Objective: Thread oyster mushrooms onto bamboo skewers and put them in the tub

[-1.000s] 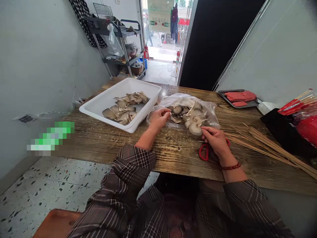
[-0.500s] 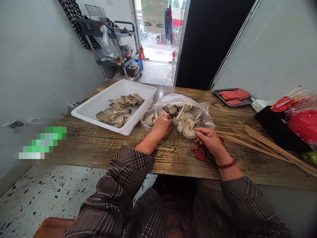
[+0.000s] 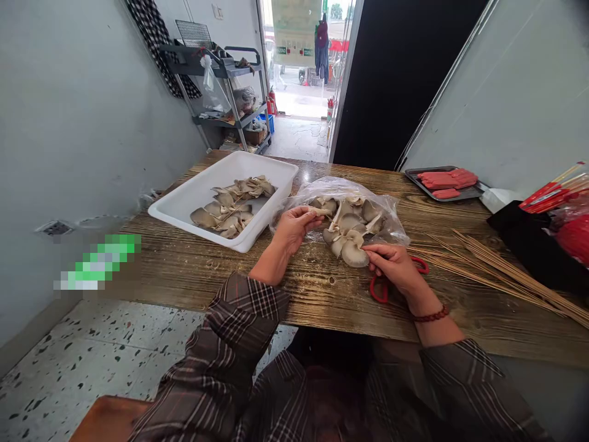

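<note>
A cluster of grey-brown oyster mushrooms (image 3: 348, 236) lies at the front of a clear plastic bag (image 3: 396, 228) holding more of them. My right hand (image 3: 393, 264) pinches the edge of a cap on skewers' side of the cluster. Beside the bag's left part, my left hand (image 3: 294, 228) pinches a small oyster mushroom piece (image 3: 321, 212) between thumb and fingers, raised slightly above the bag. Red-handled scissors (image 3: 379, 288) lie on the table under and beside my right hand, their blades hidden.
A white plastic tub (image 3: 172, 216) with several mushroom pieces stands left of the bag. Bamboo skewers (image 3: 510, 270) lie to the right. Behind them are a dark tray (image 3: 419, 178) of pink-red sausages (image 3: 448, 178) and a black container (image 3: 519, 230).
My left hand has come up out of the bag's left side with a mushroom piece in its fingers. My right hand keeps its pinch on the cluster. The view has shifted slightly.
</note>
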Demonstrator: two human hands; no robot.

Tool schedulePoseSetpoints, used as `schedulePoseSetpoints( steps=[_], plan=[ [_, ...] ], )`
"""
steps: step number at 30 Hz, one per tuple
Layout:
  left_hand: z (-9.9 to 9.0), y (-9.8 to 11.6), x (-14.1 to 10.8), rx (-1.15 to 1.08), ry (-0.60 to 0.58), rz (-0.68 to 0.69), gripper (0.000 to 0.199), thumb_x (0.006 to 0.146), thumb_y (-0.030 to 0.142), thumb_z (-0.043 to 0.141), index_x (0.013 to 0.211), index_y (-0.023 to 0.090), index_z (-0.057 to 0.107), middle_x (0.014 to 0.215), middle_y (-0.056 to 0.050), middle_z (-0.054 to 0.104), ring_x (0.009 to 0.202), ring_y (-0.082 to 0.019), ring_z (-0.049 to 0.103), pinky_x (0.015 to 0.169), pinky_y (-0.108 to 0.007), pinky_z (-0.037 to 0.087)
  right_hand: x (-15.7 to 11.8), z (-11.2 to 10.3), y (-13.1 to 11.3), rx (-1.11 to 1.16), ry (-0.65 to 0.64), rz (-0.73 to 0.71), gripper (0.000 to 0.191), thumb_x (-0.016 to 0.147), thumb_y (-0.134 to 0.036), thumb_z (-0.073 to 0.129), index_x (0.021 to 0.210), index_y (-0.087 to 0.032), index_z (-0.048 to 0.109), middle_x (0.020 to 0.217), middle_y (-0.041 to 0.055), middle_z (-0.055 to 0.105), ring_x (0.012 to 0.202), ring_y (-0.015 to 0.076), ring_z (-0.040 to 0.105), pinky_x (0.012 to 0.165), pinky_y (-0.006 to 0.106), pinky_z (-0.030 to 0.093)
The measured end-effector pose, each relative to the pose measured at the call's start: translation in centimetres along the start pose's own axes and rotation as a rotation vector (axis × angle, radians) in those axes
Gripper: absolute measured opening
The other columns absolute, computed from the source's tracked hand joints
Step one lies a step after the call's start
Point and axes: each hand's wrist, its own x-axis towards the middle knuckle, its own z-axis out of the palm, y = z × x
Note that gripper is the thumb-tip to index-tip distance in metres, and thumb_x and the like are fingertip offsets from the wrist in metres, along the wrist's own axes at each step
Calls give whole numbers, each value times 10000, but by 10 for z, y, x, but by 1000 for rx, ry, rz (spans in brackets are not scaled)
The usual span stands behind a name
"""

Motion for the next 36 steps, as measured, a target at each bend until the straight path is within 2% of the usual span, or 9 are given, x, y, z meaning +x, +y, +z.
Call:
schedulePoseSetpoints(
  steps=[8,16,21,26,28,30,33,36],
  plan=[
    [5,5,-5,-92,-40,15,205,694,119,783,795,124,605,819,-46,720,795,-162,726,733,-247,569,2,0,5,-41,-14,9,377,756,-461,706,945,-144,780,538,0,611,424,75,468,410,207,353],
    [7,4,-8,-72,-89,75,265,609,176,844,765,132,635,914,-45,725,861,-162,715,787,-263,560,0,2,1,-34,10,4,377,728,-461,724,914,-138,781,529,1,608,412,74,462,399,209,357],
    [8,0,-7,68,-55,153,295,590,264,852,761,134,650,922,-50,716,800,-134,667,781,-285,538,0,1,2,-19,-1,1,351,740,-434,717,923,-141,778,533,-5,603,419,73,462,405,211,356],
    [8,0,-6,202,-7,232,247,655,296,792,742,139,622,1048,-81,717,879,-139,648,872,-301,485,1,1,5,-14,16,-3,346,749,-427,715,934,-142,778,535,-5,605,424,75,463,405,211,358],
    [8,1,-7,222,-8,239,246,689,315,763,764,147,600,1008,-78,727,884,-140,650,883,-297,475,1,1,5,-8,16,-7,346,745,-428,719,933,-143,778,536,-5,605,429,76,464,405,210,361],
    [8,2,-8,200,-31,202,280,720,363,742,793,160,564,883,-53,726,831,-141,661,834,-295,491,1,1,6,-13,12,-11,349,746,-433,719,936,-145,778,539,-5,607,429,74,466,404,209,366],
    [9,3,-11,161,-54,115,355,715,428,751,822,180,521,699,11,656,652,-124,647,649,-256,497,1,0,6,-29,12,-11,362,748,-444,718,944,-145,777,545,-2,614,427,77,476,404,212,380],
    [8,3,-11,191,-28,88,382,662,418,798,795,178,533,611,48,582,470,-68,529,456,-191,377,1,-1,7,-35,11,-13,366,752,-450,715,946,-145,775,547,1,618,430,81,484,405,213,386]
  ],
)
